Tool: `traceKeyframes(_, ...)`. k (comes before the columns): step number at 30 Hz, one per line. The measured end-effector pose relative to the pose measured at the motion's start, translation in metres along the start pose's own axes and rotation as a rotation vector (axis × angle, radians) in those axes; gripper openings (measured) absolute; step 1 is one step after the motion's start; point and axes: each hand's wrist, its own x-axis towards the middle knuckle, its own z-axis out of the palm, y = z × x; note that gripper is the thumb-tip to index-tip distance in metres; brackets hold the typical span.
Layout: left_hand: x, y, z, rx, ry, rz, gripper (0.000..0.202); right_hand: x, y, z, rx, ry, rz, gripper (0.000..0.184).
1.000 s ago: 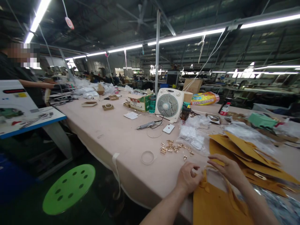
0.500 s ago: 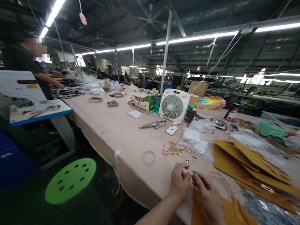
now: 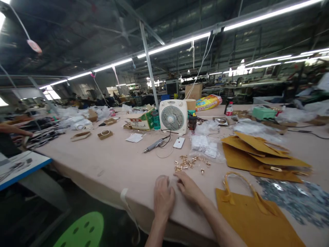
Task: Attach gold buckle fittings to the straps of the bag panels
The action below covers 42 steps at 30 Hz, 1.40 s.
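Observation:
My left hand (image 3: 163, 197) lies over a clear ring, like a roll of tape (image 3: 162, 177), on the table. Its fingers reach forward onto the ring and hide most of it. My right hand (image 3: 189, 188) is just to the right, fingers spread and slightly bent, with nothing visible in them. Beyond it are several small gold metal fittings (image 3: 189, 161) in a loose pile. A mustard-yellow handbag (image 3: 253, 216) with a looped handle lies flat to the right of my right forearm.
More mustard bag pieces (image 3: 253, 154) are stacked at right, by a plastic sheet of dark small parts (image 3: 293, 195). Farther back are a grey pen-shaped tool (image 3: 153, 145), a phone (image 3: 179, 142), a box fan (image 3: 173, 117) and a plastic bag (image 3: 205, 147). A green stool (image 3: 83, 228) stands lower left.
My hands were close together over the handbag; they have moved left and apart, the left onto the clear ring. The bag now shows more fully. My view has turned right.

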Motion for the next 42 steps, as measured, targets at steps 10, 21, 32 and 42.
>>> traceKeyframes(10,0.003,-0.001,0.001,0.001,-0.024,0.002,0.036,0.014,0.001,0.018,-0.149,-0.026,0.021,0.019)
traceKeyframes(21,0.008,-0.016,0.012,-0.044,-0.103,0.114,0.035,-0.008,-0.005,0.013,-0.267,0.099,0.123,0.013)
traceKeyframes(32,0.01,-0.01,0.009,0.062,-0.197,0.235,0.032,-0.025,-0.01,0.011,-0.241,0.17,0.179,0.015)
traceKeyframes(42,0.031,-0.009,0.0,0.031,-0.385,0.301,0.032,-0.025,-0.011,0.011,-0.29,0.179,0.21,0.013)
